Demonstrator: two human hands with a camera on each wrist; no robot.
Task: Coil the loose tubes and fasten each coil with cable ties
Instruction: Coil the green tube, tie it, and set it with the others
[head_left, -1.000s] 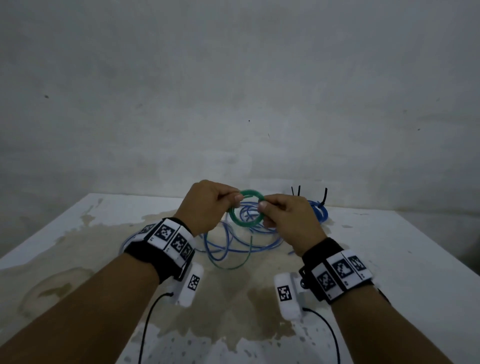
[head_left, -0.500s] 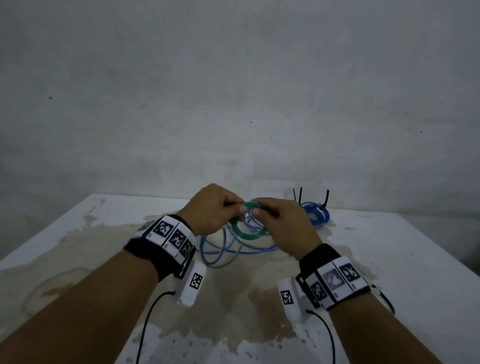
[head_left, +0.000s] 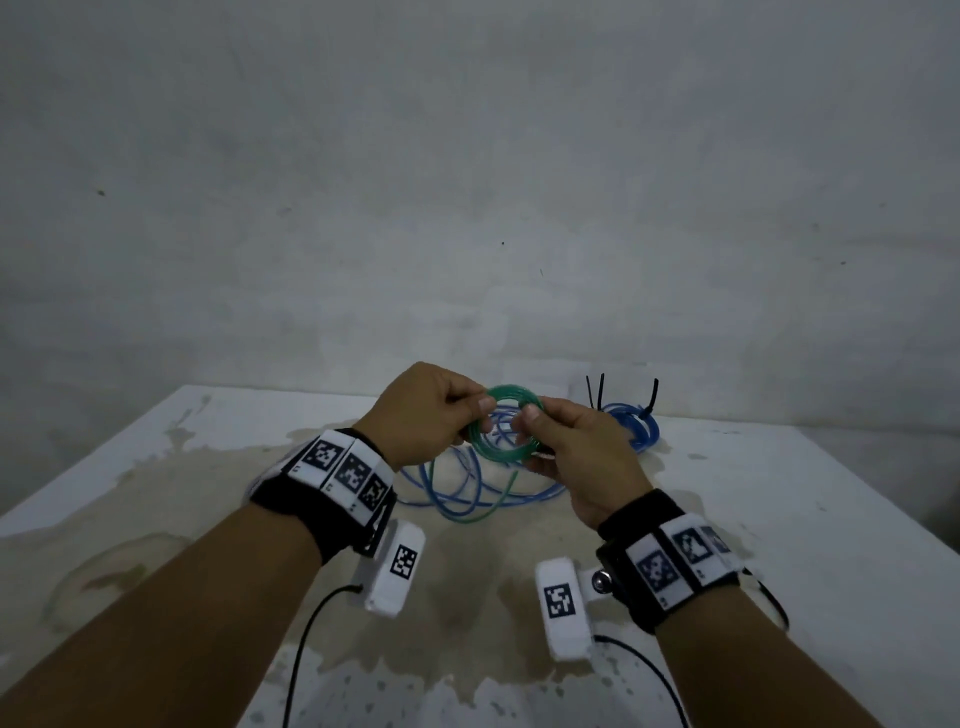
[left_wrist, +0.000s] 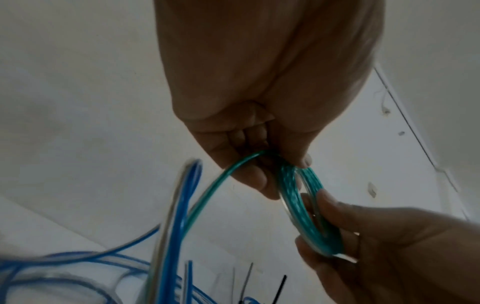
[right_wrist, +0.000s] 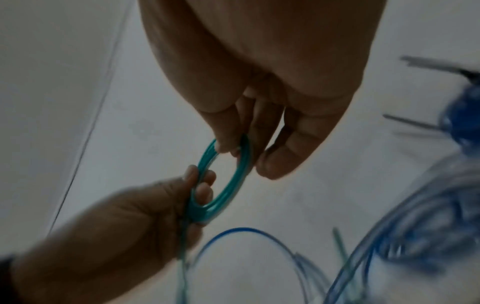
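A small green tube coil (head_left: 503, 430) hangs above the table between both hands. My left hand (head_left: 431, 415) pinches its left side, and in the left wrist view the coil (left_wrist: 298, 197) runs under the thumb. My right hand (head_left: 566, 441) pinches the right side, where the coil (right_wrist: 223, 185) passes through the fingers. A loose green tail (head_left: 493, 506) trails down among loose blue tubes (head_left: 452, 493) on the table. A blue coil (head_left: 636, 423) fastened with black cable ties (head_left: 597, 392) lies at the back right.
The white table (head_left: 805, 519) carries a wide brown stain in the middle. A grey wall stands right behind its far edge. Black cables run from the wrist cameras toward me.
Both hands have drawn slightly nearer to me with the green coil, and the right hand has shifted its grip round the ring. Less loose green tail lies on the table.
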